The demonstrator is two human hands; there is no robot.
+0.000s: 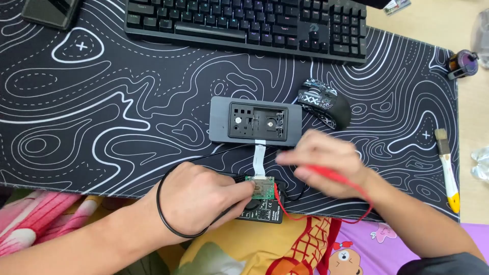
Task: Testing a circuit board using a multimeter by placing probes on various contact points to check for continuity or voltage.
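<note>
Probing a small green circuit board [261,186] at the near edge of the desk mat [102,127].

Left hand [196,196] closing around a black probe and pressing its tip onto the board just beyond the knuckles; black lead [162,214] looping back around the wrist.

Right hand [326,162] pinching a red probe [328,175], blurred and hovering just right of the board; red lead [305,216] trailing under the wrist.

Worth steadying the red tip before touching down, keeping both tips apart and clear of neighbouring contacts.

Sitting directly under the board: a black meter [262,210].

Running away from the fingers: a white ribbon cable [259,160], joining a grey opened case [254,121].

Further off, beyond the right hand: a mouse [326,104], then a keyboard [244,23]; a brush [446,165] well to the right.
</note>
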